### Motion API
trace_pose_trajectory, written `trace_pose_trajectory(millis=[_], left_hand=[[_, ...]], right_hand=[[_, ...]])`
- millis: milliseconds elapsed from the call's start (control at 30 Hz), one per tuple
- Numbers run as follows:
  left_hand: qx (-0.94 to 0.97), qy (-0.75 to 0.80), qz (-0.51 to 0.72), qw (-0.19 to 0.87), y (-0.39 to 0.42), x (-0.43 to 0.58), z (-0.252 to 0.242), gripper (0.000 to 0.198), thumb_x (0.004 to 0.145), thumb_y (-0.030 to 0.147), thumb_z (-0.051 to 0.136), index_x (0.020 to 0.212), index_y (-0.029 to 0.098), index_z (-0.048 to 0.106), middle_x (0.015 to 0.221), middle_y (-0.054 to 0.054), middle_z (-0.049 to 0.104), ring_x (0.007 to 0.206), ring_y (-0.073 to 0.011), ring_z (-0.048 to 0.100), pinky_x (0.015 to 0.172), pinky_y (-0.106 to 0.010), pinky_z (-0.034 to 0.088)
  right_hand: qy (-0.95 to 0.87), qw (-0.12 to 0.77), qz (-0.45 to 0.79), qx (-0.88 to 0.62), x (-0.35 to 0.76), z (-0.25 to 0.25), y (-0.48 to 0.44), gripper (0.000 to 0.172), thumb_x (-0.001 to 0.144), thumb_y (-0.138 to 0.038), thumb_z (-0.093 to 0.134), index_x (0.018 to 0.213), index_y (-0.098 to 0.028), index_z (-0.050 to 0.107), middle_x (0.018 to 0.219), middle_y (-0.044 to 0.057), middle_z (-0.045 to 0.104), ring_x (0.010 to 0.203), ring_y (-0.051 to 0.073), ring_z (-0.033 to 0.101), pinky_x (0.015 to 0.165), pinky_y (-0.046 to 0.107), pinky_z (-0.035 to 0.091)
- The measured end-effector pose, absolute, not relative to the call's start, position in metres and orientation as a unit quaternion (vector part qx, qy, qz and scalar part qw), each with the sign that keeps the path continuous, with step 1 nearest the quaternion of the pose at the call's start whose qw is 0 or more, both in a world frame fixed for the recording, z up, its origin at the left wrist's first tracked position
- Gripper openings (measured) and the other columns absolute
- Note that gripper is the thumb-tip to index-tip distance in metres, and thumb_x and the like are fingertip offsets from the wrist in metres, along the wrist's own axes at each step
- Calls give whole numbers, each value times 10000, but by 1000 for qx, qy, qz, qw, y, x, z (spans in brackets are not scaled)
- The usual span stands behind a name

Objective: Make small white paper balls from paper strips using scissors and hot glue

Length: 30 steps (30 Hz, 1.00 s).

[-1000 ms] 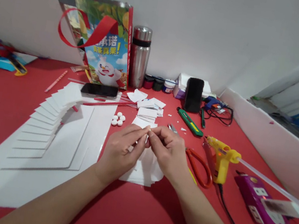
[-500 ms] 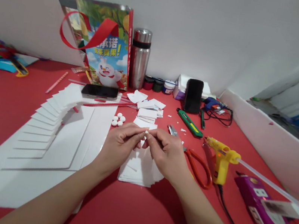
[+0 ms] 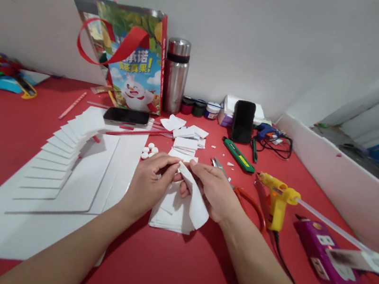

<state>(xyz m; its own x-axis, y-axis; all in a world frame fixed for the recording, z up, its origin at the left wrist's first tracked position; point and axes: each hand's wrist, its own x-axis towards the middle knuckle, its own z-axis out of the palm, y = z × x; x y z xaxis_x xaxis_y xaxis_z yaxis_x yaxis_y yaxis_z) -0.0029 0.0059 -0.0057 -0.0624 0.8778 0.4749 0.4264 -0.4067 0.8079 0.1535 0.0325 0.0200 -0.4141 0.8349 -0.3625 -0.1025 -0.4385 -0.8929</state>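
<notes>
My left hand (image 3: pixel 153 177) pinches the top end of a curled piece of white paper (image 3: pixel 197 205) between thumb and fingertips. Behind that paper, my right hand (image 3: pixel 219 190) curls its fingers round the same piece near its top. The paper hangs down toward the right and hides part of the right hand's fingers. Under both hands lies a stack of white paper pieces (image 3: pixel 167 215) on the red table. Just left of my left fingers sit several small white rolled paper discs (image 3: pixel 148 150). More cut white pieces (image 3: pixel 185 144) are piled behind the hands.
On the left, a stepped fan of white boards (image 3: pixel 52 163) stands on white board. A phone (image 3: pixel 126 115), bag (image 3: pixel 133 61) and steel flask (image 3: pixel 175 77) are behind. To the right lie a green cutter (image 3: pixel 238 155), red-handled pliers (image 3: pixel 254 207), yellow glue gun (image 3: pixel 278 199) and purple power strip (image 3: pixel 326 252).
The fingertips held a tiny white bit pinched together; now a longer curled piece of paper extends from them. The right hand has turned and its fingers have opened out behind the paper.
</notes>
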Motion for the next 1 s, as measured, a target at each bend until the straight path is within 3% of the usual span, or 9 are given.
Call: trace_pose_trajectory(millis=[200, 400, 500, 633, 800, 1000], left_hand=[[625, 499, 534, 274, 5, -2, -5, 151, 920, 186, 600, 973, 176, 741, 817, -24, 669, 656, -116, 598, 656, -247, 485], [573, 508, 550, 333, 3, 2, -7, 136, 905, 221, 626, 947, 164, 742, 759, -8, 653, 571, -95, 577, 559, -221, 478], [586, 504, 563, 293, 2, 3, -6, 138, 909, 207, 620, 961, 172, 742, 792, -20, 667, 605, -107, 598, 576, -232, 489], [654, 481, 561, 164, 1, 3, -6, 172, 901, 132, 609, 990, 186, 747, 824, -37, 690, 714, -137, 623, 687, -271, 511], [688, 457, 557, 83, -3, 6, -12, 264, 913, 94, 566, 1121, 170, 711, 921, -81, 716, 828, -169, 660, 764, -304, 541], [696, 437, 554, 129, -4, 6, -9, 251, 916, 101, 576, 1120, 145, 716, 941, -100, 722, 860, -177, 671, 787, -314, 549]], right_hand=[[-429, 341, 738, -393, 152, 17, 33, 327, 787, -446, 745, 724, -138, 659, 574, -43, 506, 472, 56, 387, 472, 202, 332], [-549, 358, 596, -463, 151, 12, 33, 328, 809, -456, 704, 702, -161, 609, 557, -37, 547, 442, 74, 398, 445, 224, 306], [-625, 373, 471, -498, 151, 13, 29, 296, 852, -409, 668, 684, -170, 617, 534, -22, 580, 440, 88, 422, 449, 235, 305], [-698, 398, 356, -477, 149, 19, 21, 229, 885, -301, 627, 695, -179, 666, 545, -22, 598, 478, 98, 445, 499, 241, 339], [-711, 414, 345, -451, 152, 23, 19, 213, 890, -242, 606, 701, -187, 687, 566, -22, 617, 504, 107, 496, 515, 237, 367], [-700, 414, 365, -454, 157, 21, 22, 201, 905, -253, 600, 742, -178, 688, 601, -14, 635, 551, 115, 543, 536, 229, 392]])
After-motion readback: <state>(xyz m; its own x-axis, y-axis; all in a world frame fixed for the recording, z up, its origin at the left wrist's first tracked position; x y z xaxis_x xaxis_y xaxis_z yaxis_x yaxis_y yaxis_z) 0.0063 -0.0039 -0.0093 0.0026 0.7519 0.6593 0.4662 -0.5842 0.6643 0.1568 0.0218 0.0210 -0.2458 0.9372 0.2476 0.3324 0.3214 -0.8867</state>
